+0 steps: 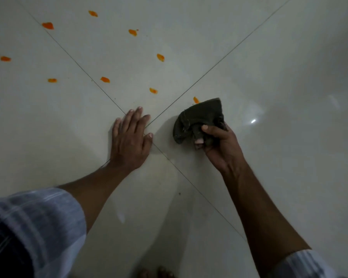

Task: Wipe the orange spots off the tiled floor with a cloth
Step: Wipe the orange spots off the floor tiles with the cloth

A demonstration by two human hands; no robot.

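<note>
Tiled floor: glossy pale tiles, thin dark grout lines crossing in an X near centre, light glare on the right side. Striped grey-white sleeve lower left, soft woven fabric. Left hand flat on the floor over the grout crossing, palm down, fingers straight and slightly spread, holding nothing. Right hand just right of it, fingers and thumb curled round a bunched dark green cloth; cloth is crumpled, matte, fans out beyond the fingers toward the spots; whether it touches the floor, cannot tell. Orange spots: nine small smeared teardrop blobs, bright orange, scattered over the upper left tiles. Nearest one sits right at the cloth's far edge, partly hidden by it. Toes at bottom edge, blurry.
</note>
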